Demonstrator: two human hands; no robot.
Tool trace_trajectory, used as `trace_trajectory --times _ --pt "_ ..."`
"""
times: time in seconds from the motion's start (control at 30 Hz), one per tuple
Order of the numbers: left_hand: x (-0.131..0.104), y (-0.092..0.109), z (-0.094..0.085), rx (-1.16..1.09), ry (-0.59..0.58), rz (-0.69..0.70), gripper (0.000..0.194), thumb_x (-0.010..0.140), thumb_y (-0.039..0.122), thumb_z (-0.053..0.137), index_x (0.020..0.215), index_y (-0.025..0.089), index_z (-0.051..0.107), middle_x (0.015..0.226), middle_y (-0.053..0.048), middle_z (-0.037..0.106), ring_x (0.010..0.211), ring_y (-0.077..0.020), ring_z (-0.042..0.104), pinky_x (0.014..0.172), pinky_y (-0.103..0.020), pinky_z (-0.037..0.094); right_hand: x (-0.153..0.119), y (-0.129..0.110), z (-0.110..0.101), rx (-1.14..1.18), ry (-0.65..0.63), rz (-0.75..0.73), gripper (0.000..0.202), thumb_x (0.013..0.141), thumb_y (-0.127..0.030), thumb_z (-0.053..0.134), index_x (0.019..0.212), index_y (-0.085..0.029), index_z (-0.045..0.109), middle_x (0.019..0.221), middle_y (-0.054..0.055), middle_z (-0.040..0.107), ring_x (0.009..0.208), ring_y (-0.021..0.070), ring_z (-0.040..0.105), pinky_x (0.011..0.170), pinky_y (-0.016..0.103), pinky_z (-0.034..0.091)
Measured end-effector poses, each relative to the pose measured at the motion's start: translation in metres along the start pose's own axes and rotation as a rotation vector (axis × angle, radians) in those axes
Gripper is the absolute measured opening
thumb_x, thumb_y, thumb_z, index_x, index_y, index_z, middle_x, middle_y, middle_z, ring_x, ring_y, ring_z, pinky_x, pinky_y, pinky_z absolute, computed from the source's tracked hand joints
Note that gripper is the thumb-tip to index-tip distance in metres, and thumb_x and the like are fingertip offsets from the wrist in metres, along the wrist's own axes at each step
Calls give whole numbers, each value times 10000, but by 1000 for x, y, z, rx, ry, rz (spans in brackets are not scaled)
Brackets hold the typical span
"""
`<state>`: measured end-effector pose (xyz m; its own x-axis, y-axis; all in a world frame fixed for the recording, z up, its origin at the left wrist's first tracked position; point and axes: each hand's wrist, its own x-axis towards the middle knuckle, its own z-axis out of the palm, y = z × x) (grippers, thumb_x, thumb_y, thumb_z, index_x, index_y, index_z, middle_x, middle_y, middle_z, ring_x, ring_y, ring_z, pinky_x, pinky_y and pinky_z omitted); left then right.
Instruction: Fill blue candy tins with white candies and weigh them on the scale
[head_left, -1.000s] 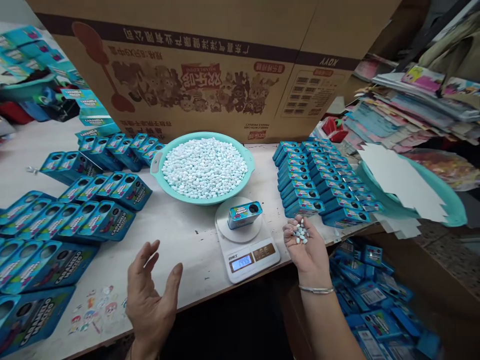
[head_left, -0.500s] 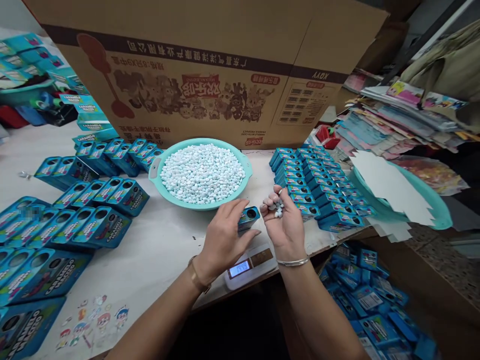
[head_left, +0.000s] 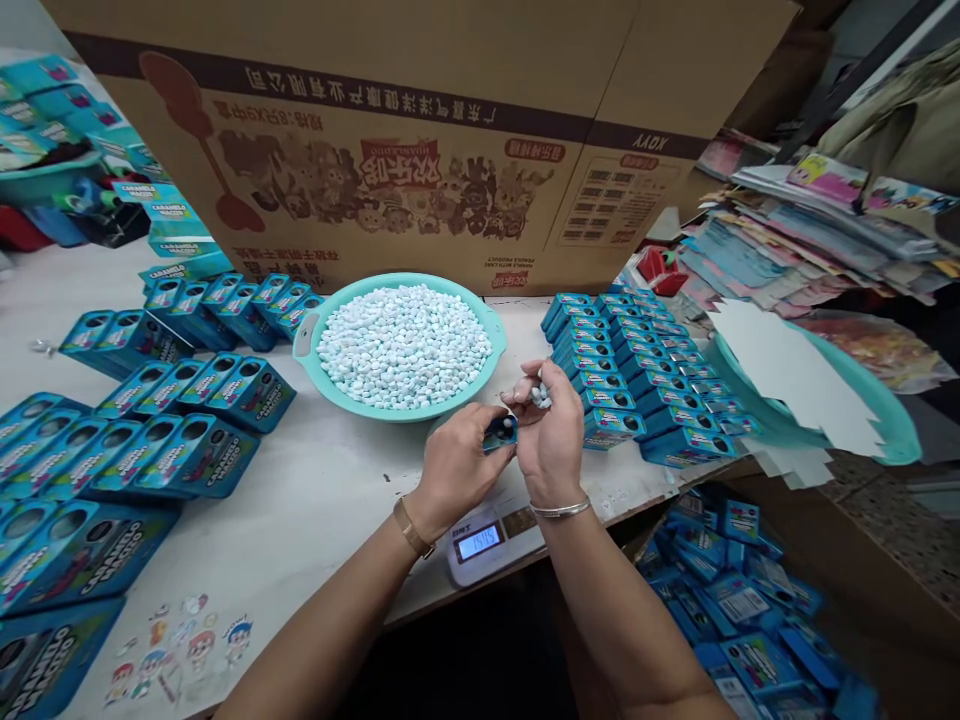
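Note:
My left hand is closed around a small blue candy box, whose opening faces up with a few pale candies at it. Right beside it, my right hand is cupped, fingers curled over a small handful of pale blue candies. Its fingertips reach the box's edge. Below both hands sits a white digital scale with a lit display. Whether the box rests on the scale is hidden. Just beyond the left hand stands a turquoise bowl filled with pale candies.
Rows of blue boxes stand at the left and right of the table. A large cardboard carton rises behind the bowl. Lower right, a carton holds loose blue boxes. White card sheets lie over another turquoise basin.
My right hand has moved left and tipped over the box. Candies now show at the box's opening, and the left hand has tilted the box toward the right hand. The scale's reading has changed.

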<state>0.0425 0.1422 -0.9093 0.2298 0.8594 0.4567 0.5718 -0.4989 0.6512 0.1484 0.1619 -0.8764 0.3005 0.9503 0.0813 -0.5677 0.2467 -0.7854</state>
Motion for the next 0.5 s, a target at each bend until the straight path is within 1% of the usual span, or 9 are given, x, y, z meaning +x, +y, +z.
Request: trace_trajectory --times 0.17,0.23,0.37,0.43,0.5 --pt "0 -1 1 -1 -5 6 268 784 164 680 1041 220 627 1009 -36 702 951 -218 664 832 -349 537 0 0 -2 -70 6 -26 218 803 -392 623 766 -179 647 543 -33 585 536 108 525 567 239 431" --pt "0 -1 1 6 -7 1 289 776 165 690 1053 222 629 1013 -36 701 954 -217 663 832 -345 541 -1 0 -3 -75 4 -27 210 801 -386 625 755 -182 645 540 -36 583 533 108 523 567 239 429" --pt "0 1 -1 16 -8 7 287 785 169 679 1065 211 635 1000 -38 700 942 -213 664 823 -345 546 0 0 -3 2 -26 2 169 805 -347 633 742 -190 625 489 -74 465 518 98 497 575 230 441" --pt "1 2 0 17 -10 13 294 786 160 673 1074 203 634 1008 -45 702 955 -216 663 833 -352 546 1 -1 -2 54 -21 32 163 808 -332 635 732 -191 605 481 -91 396 486 80 458 535 207 420" --pt "1 2 0 30 -14 8 286 792 170 675 1074 199 634 1011 -52 703 953 -219 664 831 -359 548 4 -5 -1 120 -15 80 170 833 -313 611 718 -191 579 476 -102 343 433 58 381 471 179 367"
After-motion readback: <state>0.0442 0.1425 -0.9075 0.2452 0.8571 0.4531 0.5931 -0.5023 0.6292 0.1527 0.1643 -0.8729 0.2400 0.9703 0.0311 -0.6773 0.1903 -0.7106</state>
